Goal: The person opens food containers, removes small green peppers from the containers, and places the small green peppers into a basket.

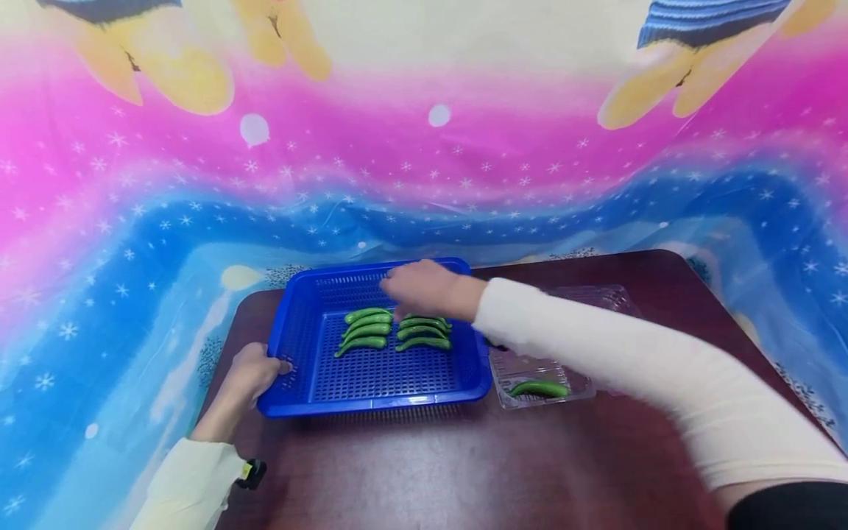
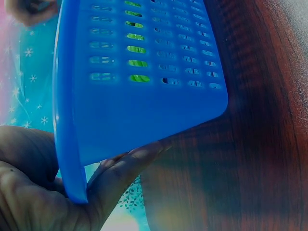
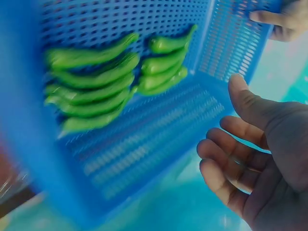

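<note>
A blue plastic basket [image 1: 377, 403] with slotted walls stands on the table, its left end gripped by my left hand [image 1: 246, 377]. In the left wrist view, that hand's thumb and fingers [image 2: 127, 168] lie on either side of the basket rim. Inside are two rows of green chili peppers, a left row [image 1: 367, 330] and a right row [image 1: 424, 343]. Over the basket's far part hovers my right hand [image 1: 424, 288], partly covering the right row. The right wrist view shows this hand [image 3: 274, 149] with loosely bent fingers and nothing in them.
Right of the basket lies a clear plastic container [image 1: 583, 389], partly hidden behind the right sleeve [image 1: 596, 346]. One green chili pepper [image 1: 539, 389] lies in it. The dark brown table [image 1: 424, 471] meets a patterned cloth backdrop [image 1: 371, 162] at its far edge.
</note>
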`<state>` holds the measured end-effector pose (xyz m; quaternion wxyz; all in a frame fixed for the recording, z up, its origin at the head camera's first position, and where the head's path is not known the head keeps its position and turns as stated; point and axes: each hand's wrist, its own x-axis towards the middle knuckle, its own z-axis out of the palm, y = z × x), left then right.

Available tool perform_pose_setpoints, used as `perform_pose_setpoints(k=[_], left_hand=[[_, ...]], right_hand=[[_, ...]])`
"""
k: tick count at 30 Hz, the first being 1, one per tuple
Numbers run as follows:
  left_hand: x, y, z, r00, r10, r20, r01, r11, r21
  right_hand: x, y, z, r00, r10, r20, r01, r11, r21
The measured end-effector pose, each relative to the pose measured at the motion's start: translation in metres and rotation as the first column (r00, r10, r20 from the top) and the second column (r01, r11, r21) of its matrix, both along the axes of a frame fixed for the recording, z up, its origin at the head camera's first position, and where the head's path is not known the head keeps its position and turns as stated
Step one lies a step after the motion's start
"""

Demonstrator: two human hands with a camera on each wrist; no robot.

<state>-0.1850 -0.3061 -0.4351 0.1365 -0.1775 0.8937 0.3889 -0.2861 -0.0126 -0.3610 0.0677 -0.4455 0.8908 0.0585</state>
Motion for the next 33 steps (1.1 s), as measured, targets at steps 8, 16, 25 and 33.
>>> perform_pose_setpoints(k=[8,16,25,33], left_hand=[[0.0,-0.001,0.0,1.0,0.015,0.014,-0.015,1.0,0.009],[0.002,0.0,0.002,0.999,0.028,0.023,-0.028,0.999,0.024],[0.002,0.001,0.0,1.0,0.01,-0.008,-0.01,1.0,0.03],[0.001,0.001,0.002,1.0,0.014,-0.005,-0.014,0.999,0.029]], right_hand=[[0.008,0.107,0.013,0.998,-0.042,-0.042,0.034,0.986,-0.161],[0.022,0.177,-0.027,0.995,-0.096,-0.014,0.093,0.988,-0.123],[0.054,0.199,-0.076,0.983,-0.08,0.163,0.086,0.996,-0.03],[0.07,0.21,-0.102,0.983,-0.077,0.169,0.084,0.996,-0.035]])
